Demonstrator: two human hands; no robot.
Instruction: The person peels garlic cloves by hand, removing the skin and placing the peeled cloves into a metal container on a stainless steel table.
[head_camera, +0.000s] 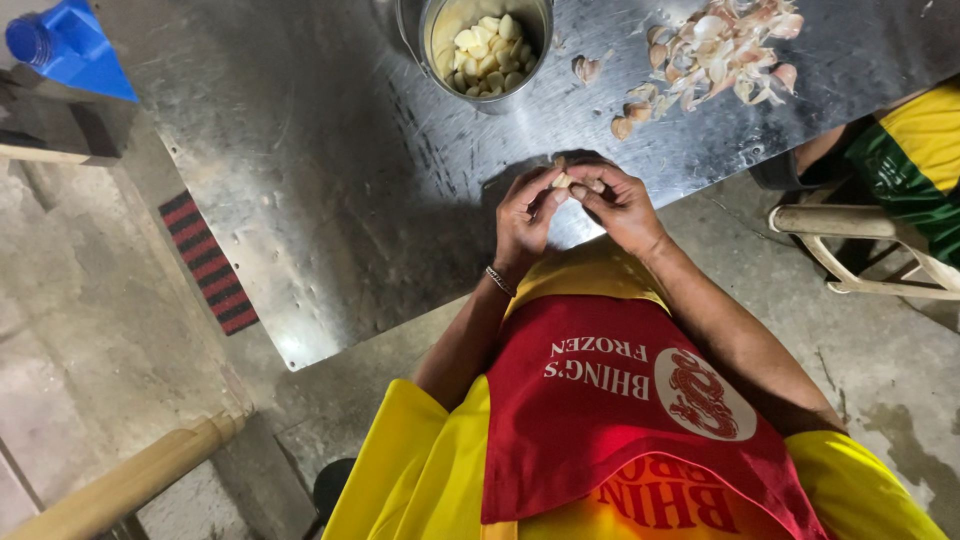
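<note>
My left hand (525, 212) and my right hand (618, 203) meet just over the near edge of a steel table (330, 190), both pinching one pale garlic clove (563, 180) between the fingertips. A thin bracelet circles my left wrist. Farther back stands a metal pot (487, 48) holding several peeled cloves. A heap of papery garlic skins and cloves (715, 50) lies at the back right, with loose bits trailing toward my hands. A red apron over yellow clothing fills the lower view.
A blue plastic jug (68, 45) sits on a ledge at the top left. A red-and-black striped mat (208, 262) lies on the concrete floor. Another person's leg in green and yellow shorts (905, 165) sits on a pale chair (860, 250) at right. A wooden pole (130, 480) crosses the lower left.
</note>
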